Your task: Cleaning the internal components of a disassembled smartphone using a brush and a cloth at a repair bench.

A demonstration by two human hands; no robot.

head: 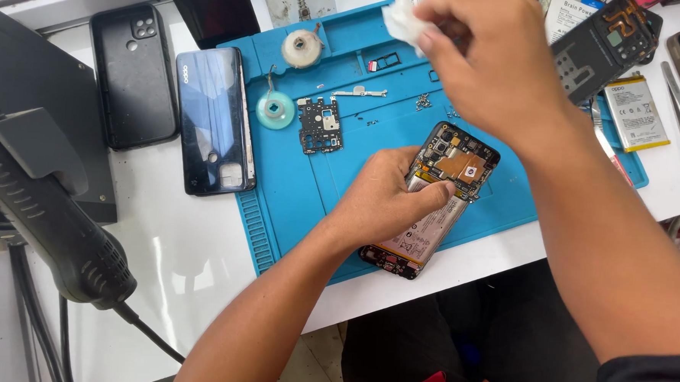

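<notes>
At the far left a black heat gun (56,224) sits unused at the edge of the white table (177,253), with a black phone case (134,75) and a dark blue back cover (215,120) lying beside it — the cover is already off. On the blue mat (294,189) a small circuit board (320,125) and loose screws (422,103) lie apart, so some stripping looks done. The left hand (381,200) is clamped on the opened phone (431,199), its battery and copper shield still in place. Above it the right hand (487,64) pinches a white wipe (402,22) — apparently cleaning is in progress, judging by this. A spare battery (635,112) waits at right; reassembly remains.
</notes>
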